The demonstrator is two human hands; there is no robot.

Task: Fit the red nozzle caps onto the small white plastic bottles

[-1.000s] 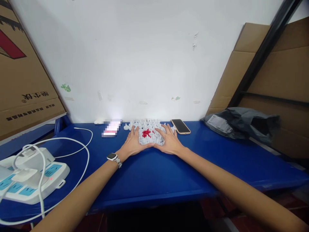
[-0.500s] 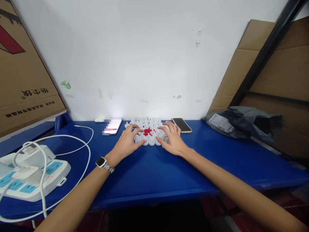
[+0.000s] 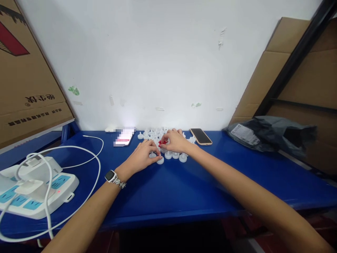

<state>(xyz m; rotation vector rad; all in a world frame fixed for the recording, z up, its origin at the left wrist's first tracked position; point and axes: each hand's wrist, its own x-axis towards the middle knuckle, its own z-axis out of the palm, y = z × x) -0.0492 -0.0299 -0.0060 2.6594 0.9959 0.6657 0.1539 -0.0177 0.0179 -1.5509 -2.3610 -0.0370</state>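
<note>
White round caps with thin spouts [image 3: 168, 155] lie in a cluster on the blue table [image 3: 168, 189], near the wall. Small red tips [image 3: 162, 143] form a little heap in their middle. My left hand [image 3: 142, 155], wearing a watch [image 3: 111, 176] at the wrist, pinches a white spout cap [image 3: 160, 161] at the near edge of the cluster. Reaching over the cluster, my right hand [image 3: 175, 140] has thumb and forefinger closed at the red heap, on a red tip. The hand hides part of the caps behind it.
Left of the cluster lies a lit phone [image 3: 125, 137]; a dark-screened phone [image 3: 200, 136] lies to its right. A power strip [image 3: 50, 200] with looping white cable [image 3: 98, 168] occupies the left side. A grey plastic bag [image 3: 268, 135] rests at the right, by cardboard [image 3: 276, 52].
My right hand has moved left from the cluster's right side to the red tips and closed. My left hand has closed from a spread pose onto a white cap. The view shifted slightly.
</note>
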